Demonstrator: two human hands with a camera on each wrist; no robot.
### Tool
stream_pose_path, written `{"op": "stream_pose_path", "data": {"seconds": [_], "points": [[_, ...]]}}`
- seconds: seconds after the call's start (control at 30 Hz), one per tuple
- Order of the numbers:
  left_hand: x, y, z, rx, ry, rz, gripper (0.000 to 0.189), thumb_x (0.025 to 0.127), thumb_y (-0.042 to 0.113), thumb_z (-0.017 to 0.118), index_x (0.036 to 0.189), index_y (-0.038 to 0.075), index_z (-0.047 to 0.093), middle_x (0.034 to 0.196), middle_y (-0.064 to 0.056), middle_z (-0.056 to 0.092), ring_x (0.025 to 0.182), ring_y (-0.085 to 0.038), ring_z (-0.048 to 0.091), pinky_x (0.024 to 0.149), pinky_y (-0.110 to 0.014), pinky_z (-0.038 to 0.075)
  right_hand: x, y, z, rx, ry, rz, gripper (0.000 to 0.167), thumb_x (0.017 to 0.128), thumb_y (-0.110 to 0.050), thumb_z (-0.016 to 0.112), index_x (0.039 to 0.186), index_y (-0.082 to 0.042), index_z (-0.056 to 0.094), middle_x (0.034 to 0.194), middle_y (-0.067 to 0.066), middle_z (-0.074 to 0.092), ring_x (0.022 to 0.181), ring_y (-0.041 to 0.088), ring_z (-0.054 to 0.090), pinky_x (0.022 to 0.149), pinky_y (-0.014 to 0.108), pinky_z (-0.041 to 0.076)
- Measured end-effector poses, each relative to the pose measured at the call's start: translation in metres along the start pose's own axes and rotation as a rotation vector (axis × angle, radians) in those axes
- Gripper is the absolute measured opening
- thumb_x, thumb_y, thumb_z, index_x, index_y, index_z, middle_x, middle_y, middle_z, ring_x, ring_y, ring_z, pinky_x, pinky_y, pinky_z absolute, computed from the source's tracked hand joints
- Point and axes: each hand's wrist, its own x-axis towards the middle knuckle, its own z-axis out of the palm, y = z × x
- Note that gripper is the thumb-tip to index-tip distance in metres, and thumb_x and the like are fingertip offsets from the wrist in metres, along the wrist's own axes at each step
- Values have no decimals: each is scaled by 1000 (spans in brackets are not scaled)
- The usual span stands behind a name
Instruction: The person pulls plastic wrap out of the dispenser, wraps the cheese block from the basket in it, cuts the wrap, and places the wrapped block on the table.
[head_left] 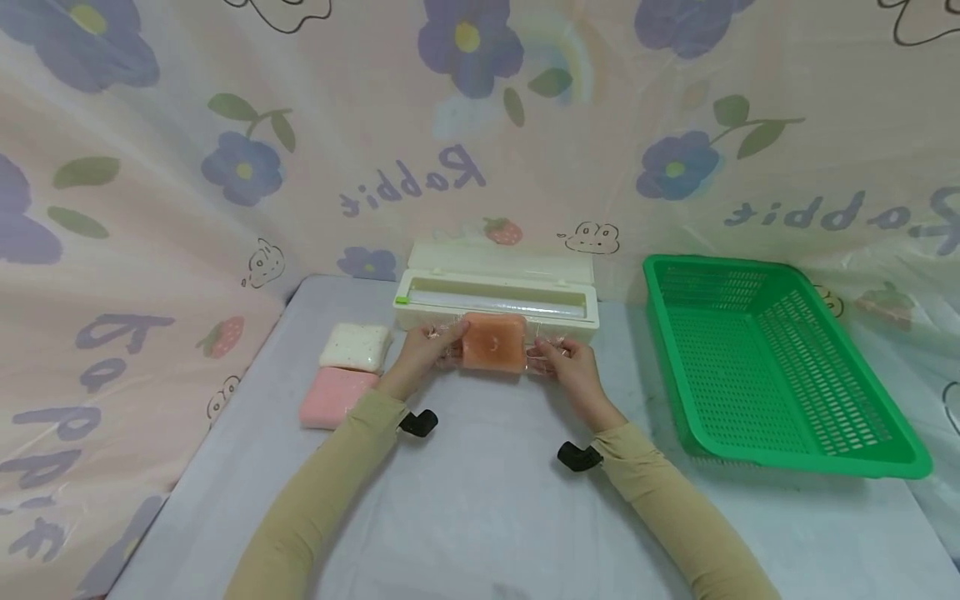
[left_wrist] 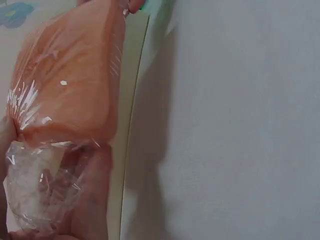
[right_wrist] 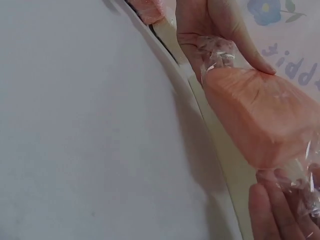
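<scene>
An orange block that looks like a bar of soap (head_left: 494, 342), wrapped in clear cling film (right_wrist: 220, 54), is held up between both hands in front of a white film dispenser (head_left: 495, 302). My left hand (head_left: 420, 358) grips the bar's left end, thumb on its edge, with loose film bunched by the palm. At the other end my right hand (head_left: 579, 373) pinches the gathered film (head_left: 542, 357) beside the bar. In the left wrist view the film lies tight and shiny over the orange bar (left_wrist: 70, 75), and crumpled film hangs below it.
To the left, a white wrapped bar (head_left: 356, 347) lies just behind a pink one (head_left: 337, 398). A green slotted basket (head_left: 686, 417) stands on the right of the white-covered table (head_left: 480, 500). The dispenser's lid is raised, showing a film roll. A patterned curtain (head_left: 525, 150) hangs behind.
</scene>
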Motion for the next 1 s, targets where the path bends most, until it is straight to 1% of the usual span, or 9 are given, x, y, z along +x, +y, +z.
{"op": "stream_pose_path", "data": {"seconds": [0.07,0.3,0.37,0.47,0.53,0.67,0.8,0.87,1.0], "points": [[1,-1,1,-18,1,-11,41,82,37,76,98,2,64,86,-8,71,75,-17,68,68,-29,57,1,1,0,-1,16,14,32,94,-21,63,106,9,58,96,21,69,76,16,71,69,28,58],[8,-3,6,99,97,-18,43,74,39,82,88,2,64,81,-7,70,70,-15,64,61,-26,54,13,7,-4,77,-3,101,30,95,-16,62,109,11,58,90,16,71,71,14,69,70,32,59],[11,-4,7,84,99,-30,43,74,37,83,89,2,64,81,-7,70,69,-15,65,62,-27,55,17,8,-6,96,-15,112,28,95,-13,61,108,11,57,88,14,71,72,15,69,72,33,59],[14,-8,7,29,57,-42,41,77,32,82,96,0,64,85,-9,71,71,-18,68,67,-30,58,19,9,-10,103,-44,119,28,95,-12,61,109,11,57,91,15,71,77,18,70,75,35,58],[13,-10,5,21,33,-56,41,78,29,81,101,1,64,88,-10,71,72,-17,68,67,-28,58,18,8,-13,85,-64,120,29,95,-14,61,110,11,57,97,17,70,82,20,70,78,35,57],[10,-14,-3,25,-1,-56,38,83,21,77,111,-2,62,96,-13,70,75,-15,67,69,-25,57,12,8,-22,22,-109,84,33,96,-14,60,117,12,56,108,21,66,92,22,68,83,36,56],[6,-16,-8,0,-21,7,36,88,9,70,118,-8,60,101,-19,69,83,-18,68,76,-29,57,12,9,-30,-3,-98,29,33,96,-12,60,119,12,55,107,21,66,92,22,67,83,37,56],[5,-17,-9,3,-12,28,34,89,9,69,116,-9,61,100,-18,70,84,-18,69,76,-29,57,15,11,-31,3,-98,14,33,95,-13,61,117,11,55,104,18,67,92,21,67,82,37,56],[5,-18,-7,32,25,57,26,88,10,70,106,-8,65,92,-14,71,76,-15,67,67,-21,56,19,13,-30,-44,-138,-10,34,92,-14,66,116,7,56,103,10,67,92,15,65,82,30,55]]}}
